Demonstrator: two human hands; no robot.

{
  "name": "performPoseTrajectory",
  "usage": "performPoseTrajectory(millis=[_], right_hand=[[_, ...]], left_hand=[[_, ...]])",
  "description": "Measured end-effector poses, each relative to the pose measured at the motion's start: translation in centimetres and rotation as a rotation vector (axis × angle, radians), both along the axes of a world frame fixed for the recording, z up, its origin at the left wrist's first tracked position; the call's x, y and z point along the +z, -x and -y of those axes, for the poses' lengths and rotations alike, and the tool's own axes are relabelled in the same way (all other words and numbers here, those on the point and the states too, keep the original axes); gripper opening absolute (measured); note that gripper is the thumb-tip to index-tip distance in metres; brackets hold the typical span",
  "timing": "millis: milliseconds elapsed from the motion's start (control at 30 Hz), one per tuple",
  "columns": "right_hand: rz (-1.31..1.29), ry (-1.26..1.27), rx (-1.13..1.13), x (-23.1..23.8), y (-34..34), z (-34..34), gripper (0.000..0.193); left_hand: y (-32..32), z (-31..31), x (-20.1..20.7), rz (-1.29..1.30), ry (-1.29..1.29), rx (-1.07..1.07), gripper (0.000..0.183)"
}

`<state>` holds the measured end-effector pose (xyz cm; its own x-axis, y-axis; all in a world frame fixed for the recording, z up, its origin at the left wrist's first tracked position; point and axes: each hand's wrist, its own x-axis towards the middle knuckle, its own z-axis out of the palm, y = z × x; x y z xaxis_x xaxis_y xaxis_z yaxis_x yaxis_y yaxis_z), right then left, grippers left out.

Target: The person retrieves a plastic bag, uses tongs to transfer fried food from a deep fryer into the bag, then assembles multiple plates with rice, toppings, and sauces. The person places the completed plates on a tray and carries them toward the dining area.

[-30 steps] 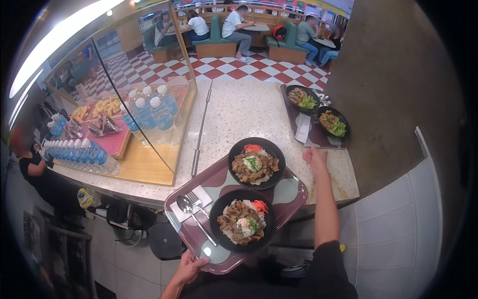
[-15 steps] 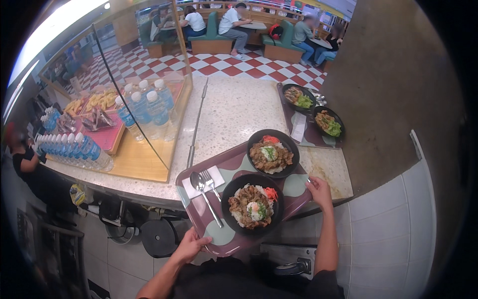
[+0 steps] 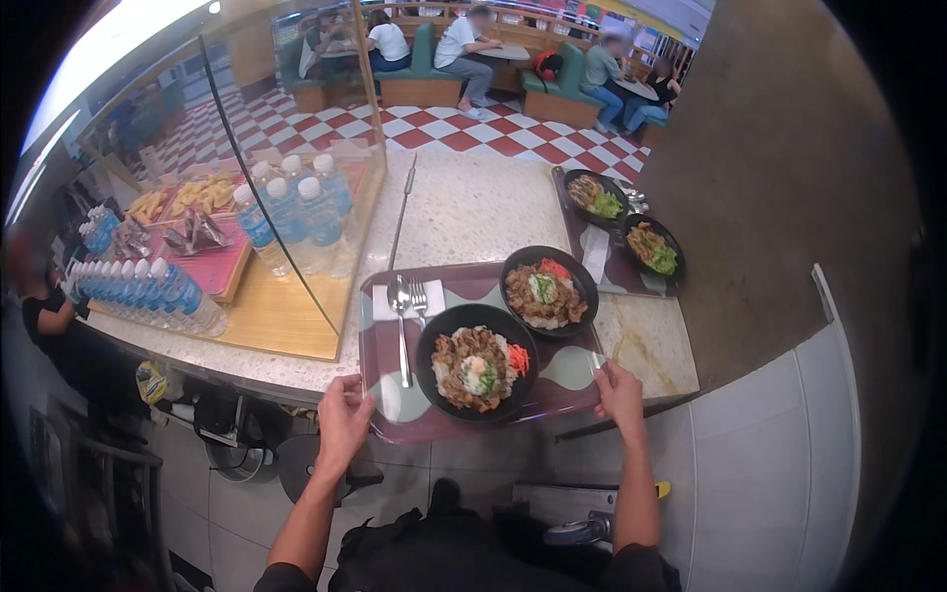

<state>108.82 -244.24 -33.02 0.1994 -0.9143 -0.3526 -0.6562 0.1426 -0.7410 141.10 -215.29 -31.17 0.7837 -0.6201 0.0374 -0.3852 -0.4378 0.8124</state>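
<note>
My left hand (image 3: 344, 419) grips the near left corner of a purple-and-green serving tray (image 3: 572, 369). On the opposite side, my right hand (image 3: 619, 395) is closed on its right edge. The tray's far part lies over the counter, while its near edge juts past the counter toward me. Two black bowls of rice with meat, the nearer bowl (image 3: 477, 362) and the farther bowl (image 3: 548, 292), sit on it, each topped with pickled red strips and green onion. Left of them a spoon (image 3: 400, 296) and a fork (image 3: 419, 298) rest on a white napkin (image 3: 434, 302).
A second tray (image 3: 614, 274) with two bowls stands at the counter's far right. To the left, water bottles (image 3: 321, 209) and snacks stand behind a glass partition (image 3: 261, 187). A wheeled cart (image 3: 577, 530) is below. People sit in booths beyond; another person is at far left.
The tray has swung from a slant to nearly level with the counter and shifted forward over it. My left hand moved up and forward with its corner; my right hand moved slightly nearer me.
</note>
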Motion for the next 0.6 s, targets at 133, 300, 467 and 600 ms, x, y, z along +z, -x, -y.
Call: performPoseTrajectory(millis=[133,300,467,600], right_hand=[[-0.167,0.445,0.144,-2.4,0.8,-0.6,0.038],[-0.185,0.545,0.144,-2.2,-1.8,-1.1,0.035],[-0.139,0.460,0.128,-2.7,-2.8,0.1,0.032],[-0.177,0.528,0.110,-2.7,-4.8,1.1,0.029]], left_hand=[[2.3,1.1,3.5,0.398,-0.026,-0.176,0.031],[5.5,0.4,1.9,0.618,-0.100,-0.452,0.020],[3.7,2.2,-0.2,0.734,-0.090,-0.434,0.013],[1.6,4.3,-1.2,0.766,-0.050,-0.398,0.009]])
